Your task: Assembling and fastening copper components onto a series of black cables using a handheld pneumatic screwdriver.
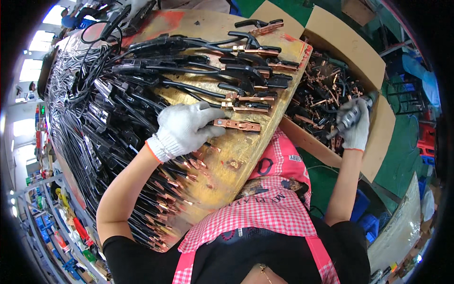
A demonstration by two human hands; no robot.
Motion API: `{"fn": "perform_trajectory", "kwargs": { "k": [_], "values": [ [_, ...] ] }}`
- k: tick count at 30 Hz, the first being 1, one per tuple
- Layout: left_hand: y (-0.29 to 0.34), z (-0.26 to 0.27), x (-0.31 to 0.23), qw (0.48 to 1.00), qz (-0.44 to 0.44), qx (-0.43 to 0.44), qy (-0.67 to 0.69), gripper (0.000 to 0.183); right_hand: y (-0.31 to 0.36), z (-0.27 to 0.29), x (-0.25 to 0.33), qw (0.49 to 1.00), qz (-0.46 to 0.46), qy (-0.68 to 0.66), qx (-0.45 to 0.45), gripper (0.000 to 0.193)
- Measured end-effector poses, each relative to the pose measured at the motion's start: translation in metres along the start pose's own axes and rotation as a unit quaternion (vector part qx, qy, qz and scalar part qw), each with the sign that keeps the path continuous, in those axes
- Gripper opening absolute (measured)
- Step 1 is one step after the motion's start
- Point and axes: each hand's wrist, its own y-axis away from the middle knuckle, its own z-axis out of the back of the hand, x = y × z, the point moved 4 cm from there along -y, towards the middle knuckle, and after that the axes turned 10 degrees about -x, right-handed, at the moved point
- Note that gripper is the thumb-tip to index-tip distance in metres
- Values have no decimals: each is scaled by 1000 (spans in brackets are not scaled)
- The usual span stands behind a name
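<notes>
My left hand [183, 128], in a white knit glove, rests on the wooden workbench [236, 156] and grips a copper-coloured clamp jaw [236, 125] by its near end. Beyond it lies a row of finished black-handled copper clamps [246, 71] on black cables. My right hand [355, 124], also gloved, is out over an open cardboard box [359, 57] and grips a dark power screwdriver [349, 116], held above the box's loose clamp parts [321, 99].
Bundles of black cables with copper ends [109, 118] cover the left of the bench. A pink checked apron [265, 208] is at the bottom. The floor [402, 161] is green, with blue crates [366, 217] at lower right. Shelving [52, 222] stands at far left.
</notes>
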Motion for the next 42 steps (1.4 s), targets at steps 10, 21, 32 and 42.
{"fn": "perform_trajectory", "kwargs": {
  "k": [10,21,32,42],
  "values": [
    [6,-8,2,996,-12,-83,7,26,144,-211,-42,943,206,-30,261,17],
    [5,-17,7,1000,6,8,-10,31,167,-238,-84,923,104,-70,364,15],
    [6,-16,4,1000,28,-7,-4,23,177,-234,-88,918,194,0,345,30],
    [5,-17,3,999,36,-17,-16,20,175,-229,-92,927,200,12,318,27]
  ]
}}
